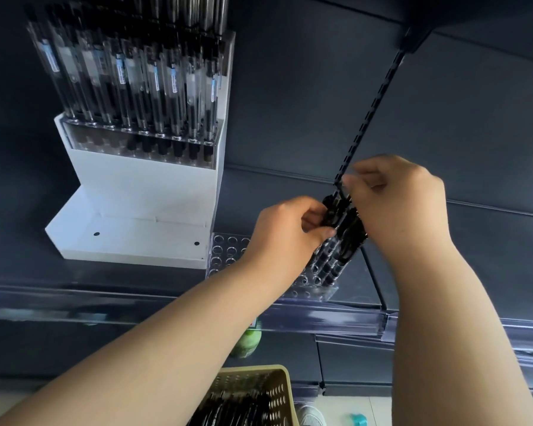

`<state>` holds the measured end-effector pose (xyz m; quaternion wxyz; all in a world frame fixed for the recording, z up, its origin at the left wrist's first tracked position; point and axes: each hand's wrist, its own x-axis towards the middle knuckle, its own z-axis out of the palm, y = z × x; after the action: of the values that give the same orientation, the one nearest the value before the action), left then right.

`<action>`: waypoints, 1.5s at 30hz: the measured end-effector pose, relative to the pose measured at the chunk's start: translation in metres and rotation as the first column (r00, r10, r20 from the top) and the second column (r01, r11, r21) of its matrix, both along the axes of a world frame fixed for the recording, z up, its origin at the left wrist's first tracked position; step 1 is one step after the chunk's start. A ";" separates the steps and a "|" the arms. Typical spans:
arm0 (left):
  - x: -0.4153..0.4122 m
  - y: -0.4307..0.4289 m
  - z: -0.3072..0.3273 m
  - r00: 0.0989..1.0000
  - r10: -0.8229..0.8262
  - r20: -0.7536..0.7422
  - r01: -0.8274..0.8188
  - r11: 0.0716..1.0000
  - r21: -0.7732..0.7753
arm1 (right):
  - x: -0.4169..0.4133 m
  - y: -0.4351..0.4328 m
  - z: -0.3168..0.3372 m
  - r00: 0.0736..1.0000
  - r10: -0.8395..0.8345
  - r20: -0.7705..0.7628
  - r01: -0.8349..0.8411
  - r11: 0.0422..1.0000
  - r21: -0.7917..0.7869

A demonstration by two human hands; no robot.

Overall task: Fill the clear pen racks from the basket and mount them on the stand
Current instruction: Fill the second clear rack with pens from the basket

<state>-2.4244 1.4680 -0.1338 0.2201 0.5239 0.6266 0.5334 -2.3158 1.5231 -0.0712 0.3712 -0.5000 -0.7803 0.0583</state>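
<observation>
A clear pen rack (228, 250) with rows of round holes lies flat on the dark shelf, right of the white stand (142, 192). Several black pens (336, 259) stand in its right-hand holes. My left hand (286, 238) grips the black tops of a bunch of these pens. My right hand (397, 201) pinches the pen tops from the right and above. A filled clear rack (136, 139) of pens sits mounted on the stand's upper step. The beige perforated basket (277, 385) holds more black pens at the bottom.
A black slotted upright (370, 112) runs up the dark back panel behind my hands. A clear price rail (320, 318) lines the shelf's front edge. A green object (246, 342) sits below the shelf. The stand's lower step shows two black dots.
</observation>
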 end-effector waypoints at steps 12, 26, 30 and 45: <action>0.005 0.004 -0.007 1.000 0.016 -0.010 -0.016 1.000 -0.007 | 0.005 0.002 0.000 1.000 0.010 -0.013 -0.010 1.000 -0.011; -0.015 -0.018 0.002 0.977 0.055 -0.204 -0.067 0.996 -0.055 | -0.012 -0.027 0.007 0.988 0.153 0.001 -0.153 0.988 0.024; -0.034 -0.047 0.005 0.912 0.095 -0.400 -0.143 0.985 -0.093 | -0.019 -0.052 -0.003 0.972 0.229 0.055 -0.232 0.971 0.060; -0.059 -0.176 -0.021 0.656 -0.002 -0.755 -0.354 0.882 -0.310 | -0.031 -0.143 -0.075 0.751 0.522 0.405 -0.394 0.846 -0.359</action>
<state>-2.4832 1.2917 -0.1545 0.0049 0.5661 0.8118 0.1434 -2.3468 1.3802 -0.1459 0.0698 -0.3326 -0.9330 0.1185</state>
